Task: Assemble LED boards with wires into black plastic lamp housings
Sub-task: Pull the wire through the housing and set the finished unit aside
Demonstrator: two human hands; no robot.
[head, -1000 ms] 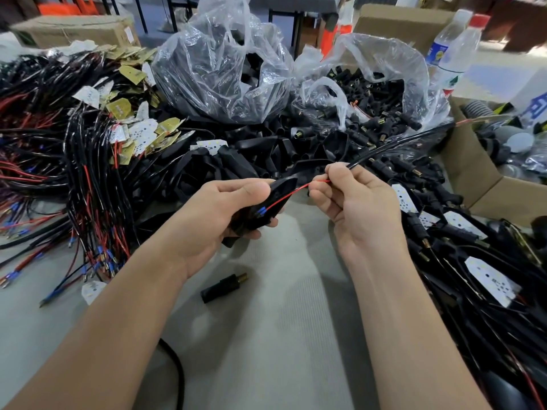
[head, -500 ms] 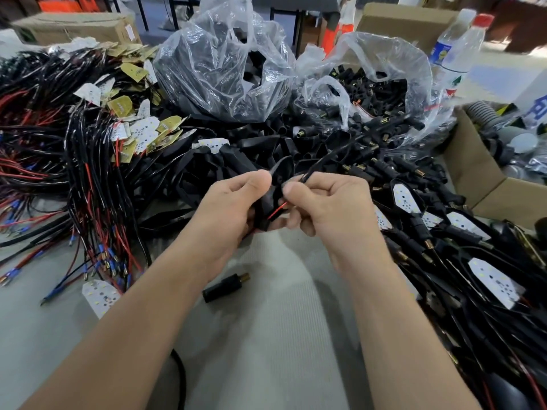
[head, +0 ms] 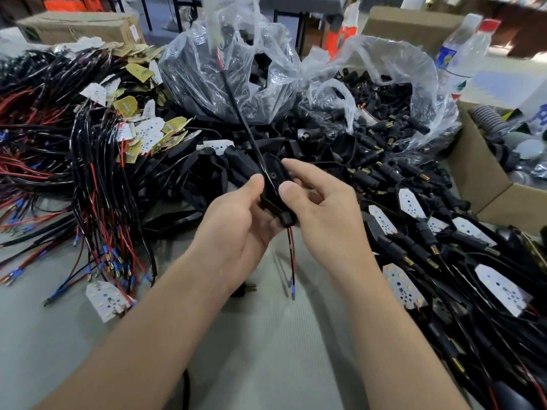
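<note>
A black plastic lamp housing (head: pixel 273 184) is held between both hands over the grey table. My left hand (head: pixel 236 229) grips its lower left side with thumb on top. My right hand (head: pixel 322 214) holds its right edge, thumb pressed on it, fingers loosely spread. A black sheathed wire (head: pixel 236 105) rises from the housing's top toward the upper middle, where a white LED board (head: pixel 214 31) blurs at its end. Thin red and black leads (head: pixel 291 255) with blue tips hang out of the housing's bottom.
Wired LED boards (head: pixel 106 300) and cable bundles (head: pixel 100 184) pile at left. Two clear bags (head: pixel 231 78) of black parts sit behind, empty housings (head: pixel 207 173) in front of them. Finished assemblies (head: pixel 444 255) cover the right. A cardboard box (head: pixel 479 179) and bottles (head: pixel 464 51) stand far right.
The wire has been pulled through the housing: its leads now hang below and the sheathed part with the board swings upward. My right hand released the wire and moved onto the housing's edge.
</note>
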